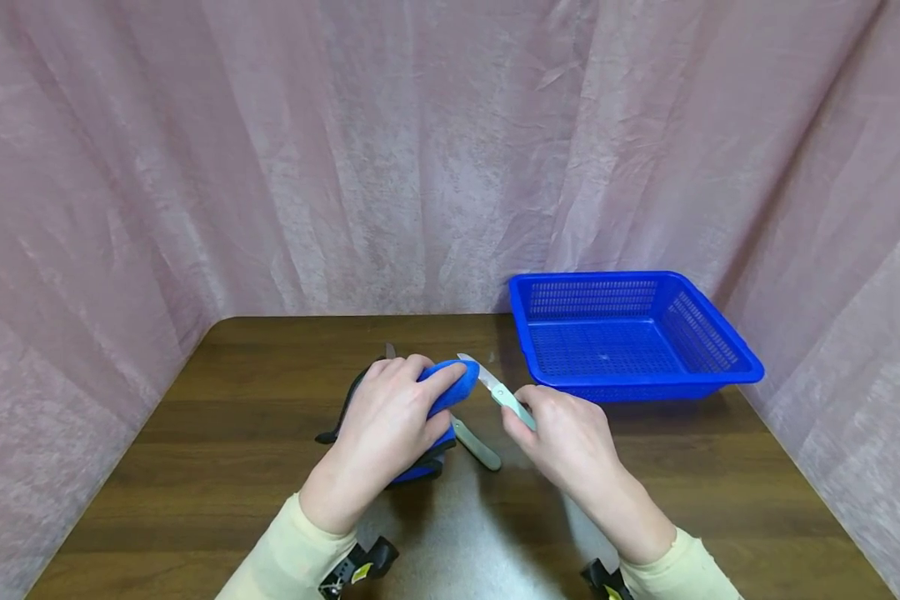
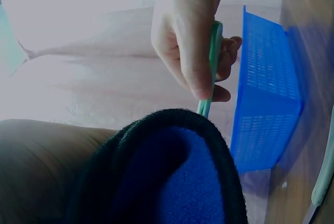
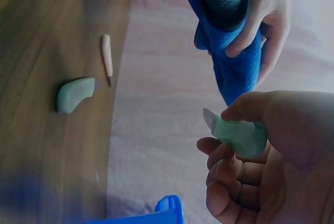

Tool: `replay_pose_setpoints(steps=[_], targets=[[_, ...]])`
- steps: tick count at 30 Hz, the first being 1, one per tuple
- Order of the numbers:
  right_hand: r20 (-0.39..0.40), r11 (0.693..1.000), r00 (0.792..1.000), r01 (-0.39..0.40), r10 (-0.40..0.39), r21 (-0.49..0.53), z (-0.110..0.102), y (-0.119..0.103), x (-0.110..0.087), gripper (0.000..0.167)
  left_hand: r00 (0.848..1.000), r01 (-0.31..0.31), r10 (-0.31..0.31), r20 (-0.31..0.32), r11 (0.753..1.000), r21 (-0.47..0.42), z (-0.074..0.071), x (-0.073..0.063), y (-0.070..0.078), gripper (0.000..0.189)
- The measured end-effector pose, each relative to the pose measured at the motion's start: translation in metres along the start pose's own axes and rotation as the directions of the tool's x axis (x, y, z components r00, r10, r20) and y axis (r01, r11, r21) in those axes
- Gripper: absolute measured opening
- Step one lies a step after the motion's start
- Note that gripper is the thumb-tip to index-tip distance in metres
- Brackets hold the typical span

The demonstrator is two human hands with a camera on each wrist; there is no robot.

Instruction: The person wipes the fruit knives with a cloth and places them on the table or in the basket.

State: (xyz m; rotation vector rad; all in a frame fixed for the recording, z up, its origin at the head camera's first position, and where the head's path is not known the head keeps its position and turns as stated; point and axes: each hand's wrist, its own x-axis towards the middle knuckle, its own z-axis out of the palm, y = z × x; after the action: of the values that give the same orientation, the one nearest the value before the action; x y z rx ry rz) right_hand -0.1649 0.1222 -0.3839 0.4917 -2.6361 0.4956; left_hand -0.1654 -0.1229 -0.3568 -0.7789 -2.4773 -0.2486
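My left hand grips a bunched blue cloth with black edging, its folds hanging below the palm. To the right of it, my right hand pinches the mint-green handle of a small knife between thumb and fingers. The blade points up and left, close to the cloth; I cannot tell from the head view whether they touch, but a gap shows in the right wrist view. On the table between the hands lies another green-handled knife, its blade end hidden by the cloth.
A blue plastic basket stands at the back right of the wooden table. A pale-handled tool lies beside the green-handled knife in the right wrist view. Pinkish curtains hang behind and along both sides.
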Motion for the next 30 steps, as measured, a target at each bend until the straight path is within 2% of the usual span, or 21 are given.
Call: replay_pose_setpoints(steps=[5,12,18,23,30], targets=[[-0.015,1.0,1.0,0.024,-0.024,-0.008,-0.002,-0.002,0.0,0.022,1.0,0.003,-0.003,0.021,1.0,0.006,0.001,0.0,0.002,0.053],[-0.018,0.999,0.999,0.039,-0.039,-0.013,-0.004,-0.005,0.0,0.029,1.0,-0.031,0.031,0.0,0.999,0.02,0.007,0.003,0.005,0.052],[-0.031,0.998,0.998,0.054,-0.054,-0.013,-0.007,-0.007,-0.001,0.026,0.996,-0.078,0.08,-0.033,0.996,0.051,0.009,0.002,0.009,0.05],[-0.039,0.997,0.997,0.07,-0.071,-0.019,-0.009,-0.007,-0.002,0.022,0.996,-0.079,0.083,-0.045,0.994,0.069,0.007,0.001,0.011,0.052],[-0.054,0.993,0.993,0.107,-0.109,-0.043,-0.009,-0.008,-0.004,0.026,0.996,-0.079,0.081,-0.028,0.994,0.078,0.006,0.001,0.017,0.052]])
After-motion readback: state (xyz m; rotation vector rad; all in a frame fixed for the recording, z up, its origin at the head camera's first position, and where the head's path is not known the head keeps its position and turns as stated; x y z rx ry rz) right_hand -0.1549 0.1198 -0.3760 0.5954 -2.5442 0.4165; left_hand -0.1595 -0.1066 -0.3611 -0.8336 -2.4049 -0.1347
